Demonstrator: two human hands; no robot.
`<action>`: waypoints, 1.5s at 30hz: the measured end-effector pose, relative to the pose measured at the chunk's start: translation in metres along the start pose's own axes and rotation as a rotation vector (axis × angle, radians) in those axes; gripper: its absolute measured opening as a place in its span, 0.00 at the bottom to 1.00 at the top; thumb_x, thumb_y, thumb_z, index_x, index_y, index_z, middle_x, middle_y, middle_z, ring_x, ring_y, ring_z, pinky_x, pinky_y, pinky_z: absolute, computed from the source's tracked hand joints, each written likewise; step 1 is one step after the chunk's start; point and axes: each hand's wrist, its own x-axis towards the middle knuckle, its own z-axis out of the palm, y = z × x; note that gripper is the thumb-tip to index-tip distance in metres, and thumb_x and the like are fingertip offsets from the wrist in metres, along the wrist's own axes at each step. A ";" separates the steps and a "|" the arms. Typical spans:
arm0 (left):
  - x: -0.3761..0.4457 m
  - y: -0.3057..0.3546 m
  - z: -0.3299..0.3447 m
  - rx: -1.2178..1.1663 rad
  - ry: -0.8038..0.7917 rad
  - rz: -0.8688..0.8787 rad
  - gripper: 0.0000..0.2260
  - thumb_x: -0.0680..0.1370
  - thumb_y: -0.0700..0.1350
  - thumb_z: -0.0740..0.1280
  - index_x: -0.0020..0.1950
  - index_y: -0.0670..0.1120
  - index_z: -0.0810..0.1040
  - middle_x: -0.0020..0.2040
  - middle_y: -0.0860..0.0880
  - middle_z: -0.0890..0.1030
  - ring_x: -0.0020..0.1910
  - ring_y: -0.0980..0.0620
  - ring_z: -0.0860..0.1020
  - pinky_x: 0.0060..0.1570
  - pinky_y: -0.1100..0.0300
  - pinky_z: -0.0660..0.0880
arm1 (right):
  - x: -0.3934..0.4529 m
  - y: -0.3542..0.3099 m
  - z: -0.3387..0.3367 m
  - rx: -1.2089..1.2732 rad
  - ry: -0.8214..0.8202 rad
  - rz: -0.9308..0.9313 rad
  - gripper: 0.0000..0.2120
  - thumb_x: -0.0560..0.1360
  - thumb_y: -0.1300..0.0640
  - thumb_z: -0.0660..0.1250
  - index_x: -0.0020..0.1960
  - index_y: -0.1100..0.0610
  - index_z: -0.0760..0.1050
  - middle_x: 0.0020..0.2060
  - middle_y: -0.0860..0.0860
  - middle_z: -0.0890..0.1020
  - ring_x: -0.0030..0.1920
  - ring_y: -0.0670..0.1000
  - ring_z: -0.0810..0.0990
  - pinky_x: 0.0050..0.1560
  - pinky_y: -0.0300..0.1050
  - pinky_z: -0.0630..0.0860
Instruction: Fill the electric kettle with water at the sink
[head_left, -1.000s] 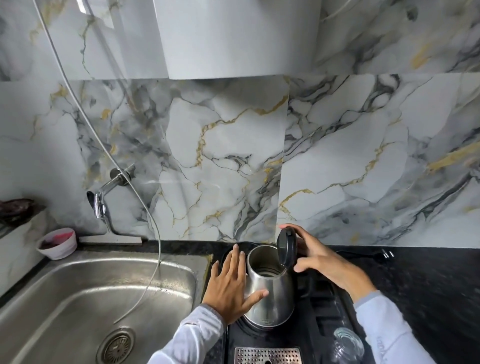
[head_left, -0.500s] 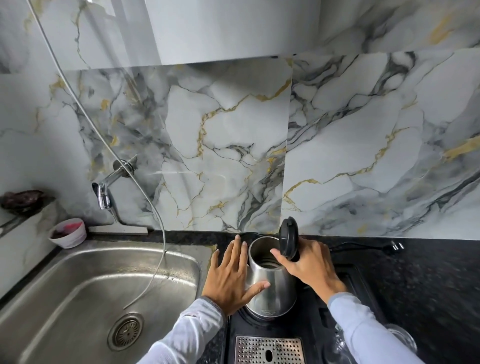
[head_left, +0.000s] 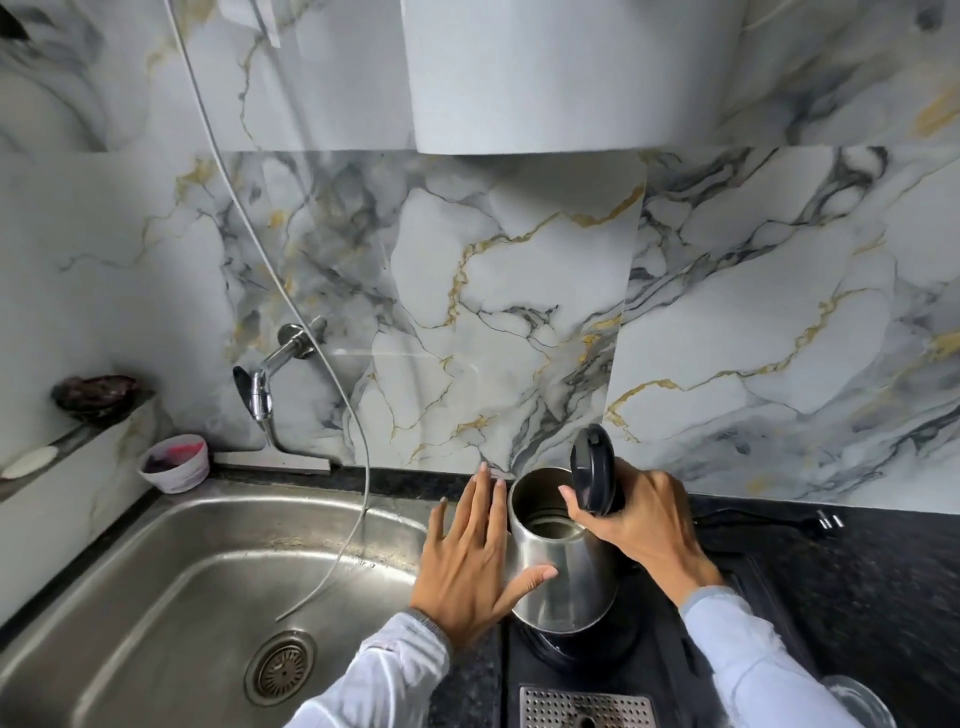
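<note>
Steel electric kettle (head_left: 558, 566), lid (head_left: 594, 470) flipped up, stands tilted on its black base (head_left: 582, 644) on the dark counter (head_left: 857, 582), just right of the sink's right rim. Right hand (head_left: 641, 525) clenched around the kettle's handle side, thumb over the open mouth. Left hand (head_left: 475, 564) flat against the kettle's left wall, fingers spread and released, thumb touching the steel.

Sink (head_left: 156, 597) at counter's left end, drain (head_left: 280, 667) near its front. Wall tap (head_left: 260, 387) above the sink's back edge. 1 thin hose (head_left: 358, 415) hangs down the marble wall into the basin, between kettle and tap. Pink-stained cup (head_left: 175, 462) at sink's back-left corner. Perforated metal tray (head_left: 587, 706) at counter's front edge; a glass (head_left: 852, 701) at front right, partly cut off. Plug (head_left: 828, 519) lies near the wall, right of the kettle.
</note>
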 end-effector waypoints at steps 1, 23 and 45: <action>-0.001 -0.009 -0.007 0.013 0.013 0.006 0.48 0.77 0.76 0.47 0.78 0.37 0.63 0.80 0.37 0.61 0.76 0.41 0.66 0.67 0.35 0.72 | 0.004 -0.010 0.002 0.001 0.011 0.001 0.29 0.66 0.28 0.67 0.34 0.55 0.78 0.22 0.53 0.81 0.27 0.60 0.82 0.28 0.46 0.78; -0.027 -0.379 -0.051 -0.117 -0.162 -0.063 0.46 0.75 0.77 0.39 0.82 0.45 0.53 0.83 0.46 0.54 0.80 0.49 0.56 0.77 0.42 0.58 | 0.035 -0.263 0.268 0.052 -0.104 0.098 0.26 0.64 0.28 0.67 0.35 0.52 0.80 0.24 0.52 0.82 0.30 0.58 0.83 0.30 0.45 0.77; 0.082 -0.413 -0.048 -0.542 0.076 -0.313 0.14 0.79 0.52 0.68 0.48 0.41 0.75 0.42 0.38 0.82 0.46 0.34 0.78 0.44 0.46 0.76 | 0.071 -0.294 0.336 0.050 -0.156 0.155 0.29 0.65 0.26 0.64 0.39 0.54 0.81 0.29 0.52 0.86 0.34 0.59 0.86 0.38 0.48 0.81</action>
